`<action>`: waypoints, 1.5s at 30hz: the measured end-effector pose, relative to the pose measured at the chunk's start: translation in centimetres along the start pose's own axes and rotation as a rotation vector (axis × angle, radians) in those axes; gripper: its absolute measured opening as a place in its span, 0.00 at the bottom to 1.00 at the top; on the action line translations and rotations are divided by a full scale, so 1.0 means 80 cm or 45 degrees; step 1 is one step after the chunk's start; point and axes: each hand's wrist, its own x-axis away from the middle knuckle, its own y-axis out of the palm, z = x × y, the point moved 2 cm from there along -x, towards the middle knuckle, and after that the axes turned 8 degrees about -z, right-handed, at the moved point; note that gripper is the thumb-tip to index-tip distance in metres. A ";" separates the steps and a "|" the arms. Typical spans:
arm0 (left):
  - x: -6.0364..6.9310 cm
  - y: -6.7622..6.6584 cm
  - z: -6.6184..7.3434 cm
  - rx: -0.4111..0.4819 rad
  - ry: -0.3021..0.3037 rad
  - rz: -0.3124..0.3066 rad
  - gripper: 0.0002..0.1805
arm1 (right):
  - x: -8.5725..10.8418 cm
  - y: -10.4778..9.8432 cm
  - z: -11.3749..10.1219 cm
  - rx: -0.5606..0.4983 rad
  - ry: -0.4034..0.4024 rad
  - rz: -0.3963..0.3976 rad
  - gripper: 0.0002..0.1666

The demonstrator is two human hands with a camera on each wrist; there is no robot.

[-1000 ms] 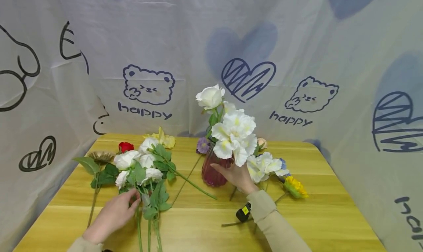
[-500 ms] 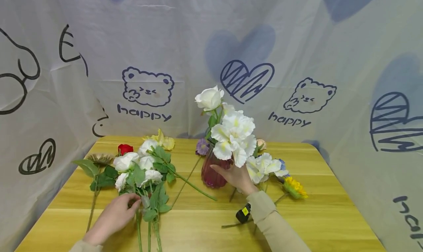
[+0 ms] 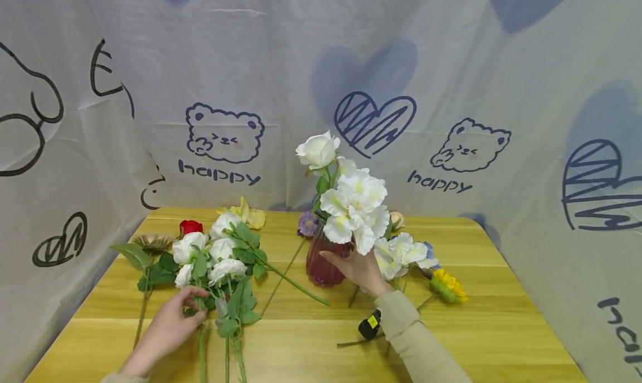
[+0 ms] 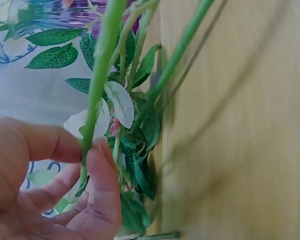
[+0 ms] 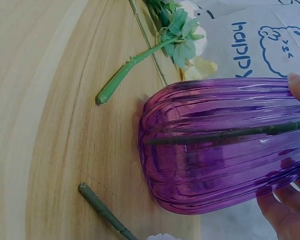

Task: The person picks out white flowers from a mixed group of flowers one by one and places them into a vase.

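Observation:
My left hand (image 3: 170, 323) is at the pile of white roses (image 3: 227, 270); in the left wrist view its thumb and finger pinch a green stem (image 4: 97, 82). My right hand (image 3: 362, 270) grips the ribbed purple-red glass vase (image 3: 325, 263), thumb on one side and fingers on the other in the right wrist view. The vase stands upright, with a white rose (image 3: 319, 150) and large white ruffled flowers (image 3: 355, 202) above its mouth. Through the glass, a dark stem (image 5: 229, 133) shows inside.
Left on the table (image 3: 296, 344) are a red rose (image 3: 191, 227), yellow petals (image 3: 251, 213) and a brown flower (image 3: 152, 242). To the right lie white flowers (image 3: 401, 255), a sunflower (image 3: 448, 285) and a black object with a yellow label (image 3: 370, 324). Patterned cloth (image 3: 291, 54) surrounds the table.
My left hand has shifted slightly left, and a pinched stem with its white rose has moved left along with it. My right hand and the vase have hardly moved.

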 end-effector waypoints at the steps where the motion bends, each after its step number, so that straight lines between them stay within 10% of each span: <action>1: 0.001 0.000 -0.002 0.025 -0.007 -0.002 0.21 | 0.000 0.000 0.000 0.000 0.002 0.000 0.56; 20: 0.011 0.002 -0.040 0.891 -0.235 -0.168 0.36 | 0.001 0.000 -0.001 -0.007 0.008 -0.007 0.58; 32: 0.012 0.005 -0.040 0.962 -0.300 -0.194 0.26 | 0.002 0.000 -0.002 -0.015 -0.006 0.001 0.58; 45: 0.015 -0.001 -0.033 0.993 -0.199 -0.172 0.09 | 0.001 -0.001 -0.004 -0.024 -0.010 -0.005 0.59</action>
